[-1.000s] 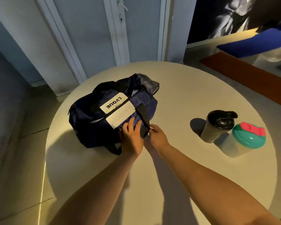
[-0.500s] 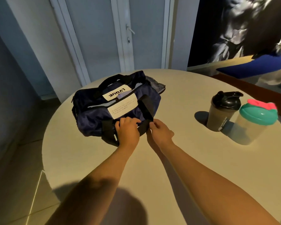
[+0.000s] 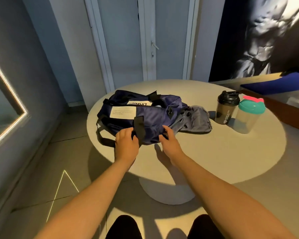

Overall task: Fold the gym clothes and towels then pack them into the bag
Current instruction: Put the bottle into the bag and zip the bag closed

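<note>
Premises: gym lounge — muscular-torso mural (image 3: 259, 37) far right; gym bag (image 3: 150, 116), black-lidded shaker (image 3: 227, 107), teal-lidded shaker (image 3: 249, 114) on the round table (image 3: 214, 152).

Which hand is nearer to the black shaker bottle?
Right. The right hand touches the bag on the side toward the bottle; the left hand is at the strap, farther away.

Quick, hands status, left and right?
Left hand: holding the black strap.
Right hand: open, touching the bag.
</note>
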`<state>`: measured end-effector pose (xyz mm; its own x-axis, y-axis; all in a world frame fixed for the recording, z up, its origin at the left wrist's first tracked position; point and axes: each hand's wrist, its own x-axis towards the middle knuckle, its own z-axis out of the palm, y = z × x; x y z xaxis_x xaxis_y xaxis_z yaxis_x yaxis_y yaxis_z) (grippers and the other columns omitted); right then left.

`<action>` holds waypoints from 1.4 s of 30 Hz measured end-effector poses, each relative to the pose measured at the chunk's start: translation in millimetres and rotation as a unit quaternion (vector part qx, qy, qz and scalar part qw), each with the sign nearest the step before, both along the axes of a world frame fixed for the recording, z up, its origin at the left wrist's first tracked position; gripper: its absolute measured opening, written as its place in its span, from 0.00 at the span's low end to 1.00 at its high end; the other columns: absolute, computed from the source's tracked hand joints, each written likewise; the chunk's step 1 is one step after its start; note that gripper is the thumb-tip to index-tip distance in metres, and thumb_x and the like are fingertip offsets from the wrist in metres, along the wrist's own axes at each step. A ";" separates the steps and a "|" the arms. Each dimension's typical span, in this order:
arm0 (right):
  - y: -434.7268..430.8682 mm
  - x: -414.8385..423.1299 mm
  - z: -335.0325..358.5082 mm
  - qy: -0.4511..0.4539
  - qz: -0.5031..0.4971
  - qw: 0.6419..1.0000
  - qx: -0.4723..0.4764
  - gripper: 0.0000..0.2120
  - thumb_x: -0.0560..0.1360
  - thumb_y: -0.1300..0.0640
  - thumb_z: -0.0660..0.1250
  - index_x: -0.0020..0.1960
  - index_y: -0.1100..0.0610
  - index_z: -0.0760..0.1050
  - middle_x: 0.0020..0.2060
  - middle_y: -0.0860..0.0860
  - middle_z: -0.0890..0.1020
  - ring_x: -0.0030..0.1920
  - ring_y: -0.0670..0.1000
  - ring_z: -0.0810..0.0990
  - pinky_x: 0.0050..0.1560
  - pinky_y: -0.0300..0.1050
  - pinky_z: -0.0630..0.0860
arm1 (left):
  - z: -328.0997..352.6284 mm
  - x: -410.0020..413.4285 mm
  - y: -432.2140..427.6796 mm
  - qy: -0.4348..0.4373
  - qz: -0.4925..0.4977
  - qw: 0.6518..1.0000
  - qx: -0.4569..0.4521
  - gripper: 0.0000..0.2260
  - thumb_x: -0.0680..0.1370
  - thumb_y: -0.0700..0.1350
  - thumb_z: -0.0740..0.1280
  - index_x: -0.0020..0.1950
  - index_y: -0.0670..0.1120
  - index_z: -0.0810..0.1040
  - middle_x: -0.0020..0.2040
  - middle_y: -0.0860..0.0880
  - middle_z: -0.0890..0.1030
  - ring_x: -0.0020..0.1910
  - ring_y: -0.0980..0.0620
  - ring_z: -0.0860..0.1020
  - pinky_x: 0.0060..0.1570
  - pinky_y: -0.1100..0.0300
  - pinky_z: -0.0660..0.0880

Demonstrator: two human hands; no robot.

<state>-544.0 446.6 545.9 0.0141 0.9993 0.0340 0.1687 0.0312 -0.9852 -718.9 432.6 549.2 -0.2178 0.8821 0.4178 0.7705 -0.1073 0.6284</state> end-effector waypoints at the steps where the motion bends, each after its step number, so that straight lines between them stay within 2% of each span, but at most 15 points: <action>1: -5.7 -1.8 1.8 0.007 0.039 0.999 -0.008 0.21 0.83 0.57 0.60 0.75 0.44 0.65 0.72 0.50 0.72 0.68 0.52 0.72 0.68 0.54 0.71 | 2.9 7.0 -8.3 -0.005 -0.021 1.000 0.008 0.12 0.82 0.42 0.62 0.65 0.45 0.74 0.65 0.46 0.74 0.67 0.44 0.68 0.65 0.47 0.70; 4: -24.9 -1.7 10.5 0.012 0.149 0.989 -0.019 0.24 0.83 0.64 0.58 0.77 0.52 0.62 0.74 0.51 0.69 0.72 0.49 0.67 0.66 0.44 0.68 | 5.7 23.6 -25.8 -0.040 -0.042 0.998 -0.017 0.16 0.83 0.48 0.59 0.69 0.43 0.70 0.69 0.44 0.70 0.67 0.43 0.68 0.64 0.45 0.71; 6: -29.8 5.3 12.9 -0.042 0.141 0.989 0.009 0.23 0.83 0.64 0.60 0.76 0.54 0.65 0.73 0.52 0.70 0.73 0.51 0.68 0.66 0.42 0.67 | 6.6 26.6 -28.7 -0.090 -0.048 0.994 -0.037 0.22 0.81 0.53 0.57 0.72 0.44 0.67 0.72 0.43 0.69 0.69 0.41 0.68 0.66 0.41 0.70; 10: -18.9 29.9 6.4 -0.226 -0.008 0.971 0.075 0.24 0.80 0.60 0.62 0.75 0.55 0.67 0.74 0.55 0.69 0.76 0.59 0.62 0.72 0.59 0.65 | 16.7 28.3 -34.9 -0.065 -0.016 0.997 -0.039 0.31 0.80 0.45 0.65 0.80 0.42 0.57 0.79 0.43 0.62 0.78 0.40 0.58 0.77 0.42 0.54; 13: -9.9 41.3 -1.7 -0.319 0.027 0.947 0.008 0.26 0.81 0.57 0.60 0.78 0.52 0.60 0.79 0.52 0.61 0.80 0.58 0.50 0.73 0.67 0.56 | 27.7 31.4 -42.9 -0.120 0.074 0.988 0.068 0.34 0.75 0.40 0.69 0.79 0.43 0.59 0.77 0.42 0.60 0.76 0.38 0.58 0.77 0.42 0.53; 16: -8.6 38.9 -5.7 -0.322 0.070 0.944 -0.031 0.25 0.82 0.56 0.58 0.78 0.51 0.59 0.81 0.51 0.56 0.81 0.57 0.45 0.73 0.69 0.47 | 26.7 40.6 -38.5 0.014 0.028 0.992 0.123 0.34 0.75 0.40 0.67 0.80 0.47 0.58 0.79 0.45 0.59 0.79 0.44 0.55 0.79 0.45 0.47; 18: -7.6 32.4 -7.7 -0.333 0.070 0.940 -0.024 0.27 0.83 0.56 0.58 0.80 0.54 0.56 0.81 0.52 0.53 0.81 0.57 0.46 0.75 0.62 0.47 | 20.9 49.8 -29.2 0.122 -0.030 0.989 0.074 0.31 0.79 0.42 0.67 0.80 0.51 0.60 0.82 0.47 0.54 0.81 0.45 0.49 0.79 0.43 0.44; 20: -3.6 30.3 -7.1 -0.340 0.054 0.939 -0.006 0.30 0.83 0.56 0.59 0.82 0.55 0.51 0.81 0.54 0.47 0.81 0.58 0.44 0.77 0.56 0.47 | 14.0 55.7 -19.6 0.108 -0.049 0.993 -0.013 0.30 0.81 0.45 0.67 0.81 0.55 0.58 0.83 0.47 0.44 0.81 0.44 0.42 0.78 0.41 0.47; 23: 7.9 37.1 -5.1 -0.370 0.026 0.929 0.002 0.33 0.82 0.54 0.61 0.82 0.52 0.48 0.81 0.53 0.44 0.81 0.58 0.41 0.78 0.60 0.46 | 5.4 56.5 -6.0 0.106 -0.034 0.992 -0.059 0.30 0.81 0.46 0.68 0.80 0.58 0.58 0.83 0.48 0.39 0.81 0.45 0.38 0.77 0.38 0.46; 26: 9.3 41.4 -2.7 -0.408 0.059 0.909 -0.068 0.34 0.82 0.51 0.59 0.82 0.46 0.45 0.81 0.46 0.45 0.81 0.56 0.39 0.75 0.69 0.47 | 7.1 57.6 0.3 0.108 -0.026 0.993 -0.050 0.25 0.80 0.46 0.70 0.74 0.57 0.65 0.83 0.48 0.44 0.81 0.46 0.41 0.77 0.38 0.46; 29: 0.6 37.0 -4.9 -0.441 0.053 0.893 -0.078 0.33 0.81 0.48 0.59 0.81 0.42 0.46 0.80 0.45 0.56 0.80 0.56 0.44 0.73 0.70 0.49 | 6.4 57.9 1.6 0.107 -0.015 0.994 -0.031 0.17 0.79 0.45 0.70 0.65 0.54 0.69 0.83 0.48 0.49 0.82 0.46 0.44 0.77 0.39 0.49; 33: -8.4 27.8 -5.7 -0.504 0.008 0.864 0.000 0.24 0.82 0.48 0.55 0.78 0.42 0.60 0.73 0.50 0.67 0.73 0.59 0.59 0.67 0.64 0.59 | 3.5 53.5 1.6 0.089 -0.008 0.996 -0.014 0.11 0.80 0.40 0.68 0.56 0.52 0.69 0.82 0.48 0.53 0.82 0.47 0.46 0.78 0.41 0.50; 38: -10.8 14.8 -7.4 -0.511 0.002 0.859 0.029 0.17 0.81 0.49 0.60 0.70 0.42 0.73 0.75 0.51 0.62 0.77 0.57 0.52 0.71 0.66 0.54 | 25.5 37.1 7.3 0.022 -0.036 0.999 0.016 0.13 0.81 0.33 0.64 0.53 0.52 0.68 0.80 0.47 0.62 0.81 0.46 0.52 0.78 0.39 0.52; 40: -12.9 5.8 -5.0 -0.495 0.031 0.867 0.049 0.17 0.80 0.51 0.61 0.67 0.43 0.75 0.75 0.49 0.64 0.78 0.56 0.54 0.72 0.70 0.48 | 43.3 28.1 9.5 -0.010 -0.036 0.999 0.033 0.11 0.82 0.34 0.63 0.51 0.51 0.67 0.71 0.45 0.73 0.74 0.38 0.65 0.71 0.36 0.62; 42: -17.2 -7.7 3.4 -0.467 0.073 0.879 0.058 0.14 0.79 0.51 0.61 0.63 0.44 0.75 0.68 0.48 0.73 0.72 0.56 0.66 0.72 0.73 0.46 | 60.1 20.9 9.0 -0.027 -0.030 0.998 0.052 0.10 0.81 0.34 0.61 0.51 0.49 0.66 0.57 0.45 0.75 0.57 0.40 0.71 0.67 0.36 0.65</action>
